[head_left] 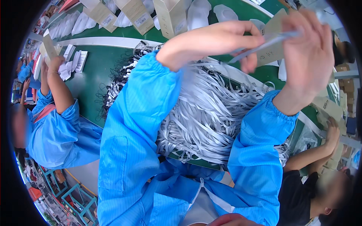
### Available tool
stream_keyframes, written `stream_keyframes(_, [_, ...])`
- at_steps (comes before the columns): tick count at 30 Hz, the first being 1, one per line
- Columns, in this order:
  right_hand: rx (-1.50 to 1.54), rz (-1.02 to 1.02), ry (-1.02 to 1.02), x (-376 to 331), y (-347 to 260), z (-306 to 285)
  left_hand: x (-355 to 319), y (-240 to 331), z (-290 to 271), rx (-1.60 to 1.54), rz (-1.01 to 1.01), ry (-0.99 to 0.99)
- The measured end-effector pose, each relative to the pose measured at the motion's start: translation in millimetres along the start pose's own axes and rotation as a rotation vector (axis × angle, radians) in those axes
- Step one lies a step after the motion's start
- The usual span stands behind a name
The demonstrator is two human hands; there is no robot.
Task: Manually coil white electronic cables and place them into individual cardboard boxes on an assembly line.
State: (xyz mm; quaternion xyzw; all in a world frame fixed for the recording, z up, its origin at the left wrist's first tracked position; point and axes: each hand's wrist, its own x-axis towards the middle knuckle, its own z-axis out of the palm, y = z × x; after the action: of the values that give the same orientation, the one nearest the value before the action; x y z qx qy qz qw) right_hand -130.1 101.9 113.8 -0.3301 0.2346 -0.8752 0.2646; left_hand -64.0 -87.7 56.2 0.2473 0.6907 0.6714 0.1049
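Note:
A light grey lanyard (269, 41) stretches between my two hands, slightly smeared by motion. My left hand (245, 39) has its fingers curled round the lanyard's lower left part. Higher up at the right, my right hand (309, 49) is closed on the other end; its fingertips are blurred. Behind the lanyard stands an open beige carton (272, 54), partly covered by my hands. Below my forearms lies a big heap of grey-white lanyards (203, 116), their black cords and clips (118, 81) bunched on the left side.
Several open beige cartons (141, 19) and white wrapped items (198, 14) line the far side of the green table (92, 64). At left a co-worker in blue (56, 132) handles a carton near white papers (77, 62). Another person in black (298, 196) works at right beside a clear plastic bag (306, 139).

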Motion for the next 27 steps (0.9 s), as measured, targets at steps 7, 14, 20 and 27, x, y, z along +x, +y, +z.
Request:
stream_keyframes(7, [-1.131,-0.344,0.263,-9.0,-50.4,-31.9,14.7,-33.5,-3.5,-0.346,0.102,0.398])
stream_keyframes(14, [-1.929,0.307,0.118,-8.5,8.4,-1.7,6.4,10.4,20.2,-0.550,0.274,0.359])
stream_keyframes(20, [-1.130,0.383,-0.486,-8.3,39.8,-49.9,3.3,40.7,33.9,-0.468,0.273,0.474])
stream_keyframes(27, [-1.261,0.369,0.089,0.5,8.2,6.9,2.9,43.0,16.7,-0.274,0.257,0.848])
